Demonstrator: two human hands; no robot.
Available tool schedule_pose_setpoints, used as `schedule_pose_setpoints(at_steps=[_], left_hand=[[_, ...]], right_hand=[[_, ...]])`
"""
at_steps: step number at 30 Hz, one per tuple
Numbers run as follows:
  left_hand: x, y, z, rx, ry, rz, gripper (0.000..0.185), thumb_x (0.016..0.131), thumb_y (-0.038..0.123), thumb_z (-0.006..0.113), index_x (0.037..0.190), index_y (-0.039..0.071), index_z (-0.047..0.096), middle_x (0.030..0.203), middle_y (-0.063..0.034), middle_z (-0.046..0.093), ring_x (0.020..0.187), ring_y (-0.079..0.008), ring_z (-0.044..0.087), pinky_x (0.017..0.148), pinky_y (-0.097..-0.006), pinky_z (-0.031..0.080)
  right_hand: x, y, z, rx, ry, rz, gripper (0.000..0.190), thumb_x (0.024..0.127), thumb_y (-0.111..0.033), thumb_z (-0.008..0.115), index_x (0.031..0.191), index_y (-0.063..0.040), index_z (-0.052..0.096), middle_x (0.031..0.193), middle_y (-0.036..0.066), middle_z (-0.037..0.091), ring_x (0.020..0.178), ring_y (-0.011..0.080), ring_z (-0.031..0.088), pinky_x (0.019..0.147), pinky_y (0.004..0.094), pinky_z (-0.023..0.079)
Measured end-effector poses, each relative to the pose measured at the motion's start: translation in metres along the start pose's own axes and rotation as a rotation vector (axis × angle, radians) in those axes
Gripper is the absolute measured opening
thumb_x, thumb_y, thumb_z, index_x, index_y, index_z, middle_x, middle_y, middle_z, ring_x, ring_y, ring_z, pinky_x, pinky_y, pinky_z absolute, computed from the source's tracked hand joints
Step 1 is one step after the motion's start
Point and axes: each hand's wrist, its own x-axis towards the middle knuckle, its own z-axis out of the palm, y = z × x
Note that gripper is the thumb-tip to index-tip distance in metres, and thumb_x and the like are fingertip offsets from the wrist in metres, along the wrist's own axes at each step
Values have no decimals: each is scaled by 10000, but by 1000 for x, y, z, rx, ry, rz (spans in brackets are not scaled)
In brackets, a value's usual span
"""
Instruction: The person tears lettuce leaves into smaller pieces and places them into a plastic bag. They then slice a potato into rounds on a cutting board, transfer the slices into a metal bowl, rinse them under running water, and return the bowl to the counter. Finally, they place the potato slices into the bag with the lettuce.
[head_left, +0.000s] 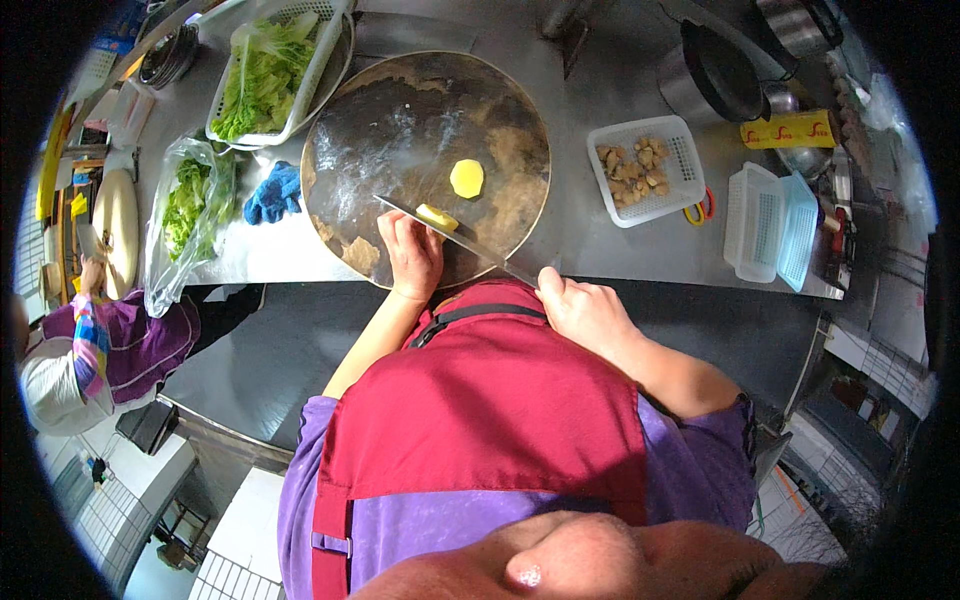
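Note:
My right hand (585, 307) is closed round the handle of a kitchen knife (480, 249), whose blade reaches up and left over a large round chopping board (420, 97). Against the blade, on its far side, lies a yellow vegetable piece (437, 217). My left hand (412, 255) is at the near side of the blade, its fingertips partly hidden by it; whether it grips the piece cannot be told. A second yellow piece (466, 178), with a flat many-sided face, rests on the board just beyond and to the right, touched by neither hand.
Left of the board are a white basket of leafy greens (266, 82), a blue cloth (274, 193) and a plastic bag of greens (187, 202). To the right stand a basket of ginger-like pieces (637, 169), scissors (701, 208), plastic baskets (757, 225) and pots. A co-worker (97, 352) is at far left.

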Motion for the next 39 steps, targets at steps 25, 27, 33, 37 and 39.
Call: schedule_pose_setpoints(at_steps=[25, 27, 33, 37, 39], left_hand=[[2, 6, -19, -32, -36, 31, 288, 754, -55, 610, 1017, 31, 529, 998, -171, 512, 940, -367, 508, 836, -436, 433], [-1, 2, -16, -22, -34, 52, 294, 746, -50, 615, 1015, 28, 526, 1003, -172, 508, 942, -365, 504, 834, -437, 429], [-3, 0, -15, -21, -16, 53, 296, 742, -36, 620, 1012, 26, 517, 1003, -173, 510, 945, -365, 504, 836, -440, 428], [-1, 3, -16, -28, -22, 55, 301, 735, -31, 622, 1012, 27, 518, 1008, -173, 513, 944, -365, 505, 835, -438, 430], [-1, 4, -17, -33, -7, 53, 307, 728, -34, 625, 1012, 26, 524, 1004, -173, 516, 942, -361, 507, 832, -434, 432]], right_hand=[[6, -2, 0, -1, 35, -36, 69, 882, -76, 469, 891, -20, 429, 655, 174, 632, 598, 321, 673, 470, 431, 550], [1, -4, -1, -37, 32, -27, 67, 880, -73, 468, 888, -20, 428, 639, 162, 629, 587, 310, 675, 463, 419, 552], [-5, -12, 4, -20, 9, 21, 69, 879, -73, 462, 862, -18, 423, 609, 147, 621, 560, 310, 672, 448, 412, 552], [-2, -15, 11, 0, -33, 51, 72, 876, -68, 462, 872, -6, 426, 633, 171, 634, 569, 317, 674, 450, 424, 549], [4, -13, 21, 37, -40, 50, 77, 874, -66, 463, 883, 2, 428, 647, 185, 640, 574, 329, 673, 456, 437, 548]])
